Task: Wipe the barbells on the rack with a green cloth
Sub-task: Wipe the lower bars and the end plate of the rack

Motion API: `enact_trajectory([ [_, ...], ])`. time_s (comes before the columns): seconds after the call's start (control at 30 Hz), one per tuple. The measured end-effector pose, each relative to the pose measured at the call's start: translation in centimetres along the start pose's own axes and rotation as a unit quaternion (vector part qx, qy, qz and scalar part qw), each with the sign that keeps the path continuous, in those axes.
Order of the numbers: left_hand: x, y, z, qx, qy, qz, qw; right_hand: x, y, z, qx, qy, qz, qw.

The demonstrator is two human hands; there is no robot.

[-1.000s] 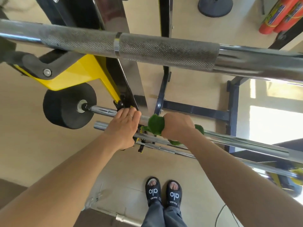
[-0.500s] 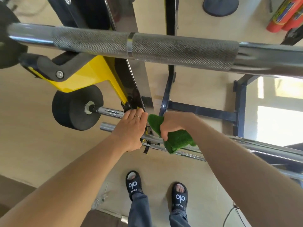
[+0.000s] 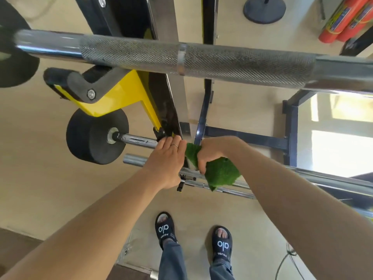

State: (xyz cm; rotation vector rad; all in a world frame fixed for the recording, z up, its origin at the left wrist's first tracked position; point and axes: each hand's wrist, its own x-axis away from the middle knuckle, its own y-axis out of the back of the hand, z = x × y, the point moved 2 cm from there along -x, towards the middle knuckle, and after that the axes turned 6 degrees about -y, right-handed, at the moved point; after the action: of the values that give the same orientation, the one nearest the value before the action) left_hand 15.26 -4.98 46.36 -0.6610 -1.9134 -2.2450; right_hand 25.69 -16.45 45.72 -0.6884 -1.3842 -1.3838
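Low on the rack, several chrome barbells run left to right. My right hand (image 3: 212, 153) grips a green cloth (image 3: 219, 172) bunched over the middle chrome bar (image 3: 323, 176); part of the cloth hangs below my fist. Just left of it, my left hand (image 3: 166, 161) rests over the bars with fingers curled round the thin bar (image 3: 139, 140) that carries a black plate (image 3: 94, 136). A thick knurled barbell (image 3: 201, 59) crosses the top of the view, close to the camera and well above both hands.
The rack's black and yellow upright (image 3: 125, 93) and its dark blue base frame (image 3: 252, 139) stand behind the bars. A round black stand base (image 3: 264, 9) and red-orange rolls (image 3: 351, 19) lie on the floor at the back. My sandalled feet (image 3: 193, 235) stand below the bars.
My right hand has turned on the bar, so more green cloth now hangs below my fist. My feet have stepped apart. The view has shifted right; my left hand keeps its hold.
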Motion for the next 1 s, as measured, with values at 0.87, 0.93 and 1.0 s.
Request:
enact_trajectory([
  [0.87, 5.3, -0.5, 4.5, 0.169, 0.055, -0.224, 0.958, 3.7, -5.0, -8.7, 0.16, -0.024, -0.353, 0.922],
  [0.93, 6.9, -1.6, 6.7, 0.175, 0.12, -0.211, 0.954, 4.1, -4.2, -7.4, 0.133, -0.039, -0.341, 0.93],
  [1.0, 7.5, -2.8, 8.5, 0.173, 0.145, -0.15, 0.963, 4.1, -3.7, -5.2, 0.139, -0.036, -0.332, 0.932],
])
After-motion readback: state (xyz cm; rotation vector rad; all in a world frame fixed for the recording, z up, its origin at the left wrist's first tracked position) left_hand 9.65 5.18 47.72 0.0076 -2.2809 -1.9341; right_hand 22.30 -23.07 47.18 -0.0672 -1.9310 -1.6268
